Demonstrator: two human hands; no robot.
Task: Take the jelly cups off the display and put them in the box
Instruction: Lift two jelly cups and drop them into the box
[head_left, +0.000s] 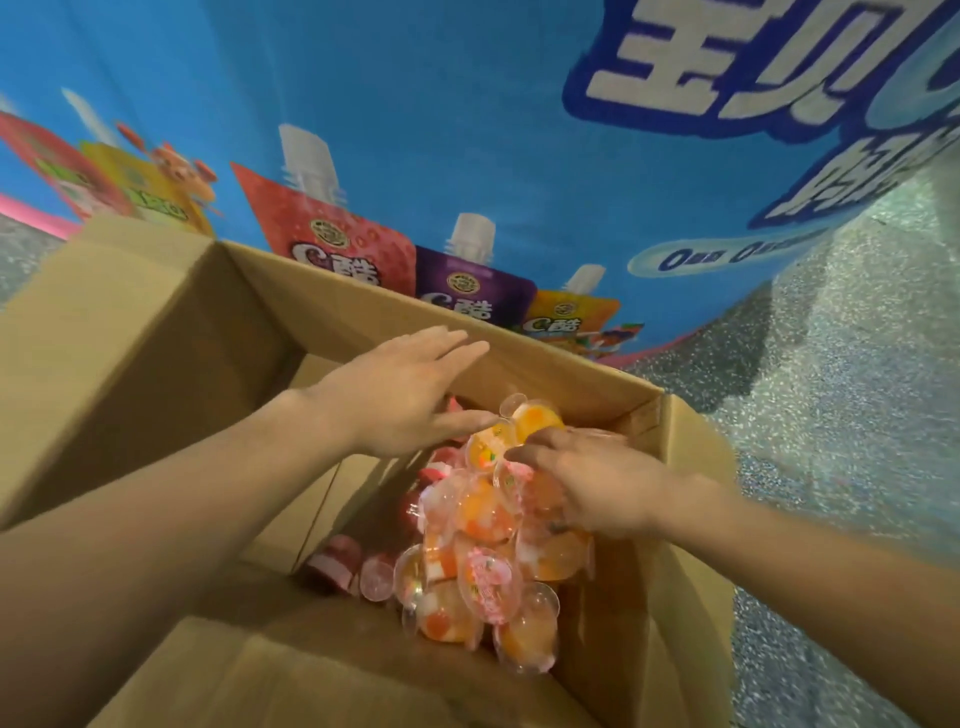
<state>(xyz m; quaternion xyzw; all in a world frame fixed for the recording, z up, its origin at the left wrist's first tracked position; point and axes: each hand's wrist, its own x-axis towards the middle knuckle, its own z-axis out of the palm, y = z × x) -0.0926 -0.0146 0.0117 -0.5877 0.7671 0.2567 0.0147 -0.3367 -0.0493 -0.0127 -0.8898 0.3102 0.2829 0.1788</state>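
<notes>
An open cardboard box stands below me on the floor. Several clear jelly cups with orange and pink filling tumble in a cluster inside it, on its right side. My left hand hovers over the box with fingers straight and spread, its thumb beside the topmost cups. My right hand is over the cluster, palm down with fingers loosely bent, touching the upper cups; whether it grips any is hidden. A few pink cups lie lower in the box.
The blue display, printed with drink pouches and large lettering, rises right behind the box. Speckled grey floor lies to the right. The box flaps stand open on all sides.
</notes>
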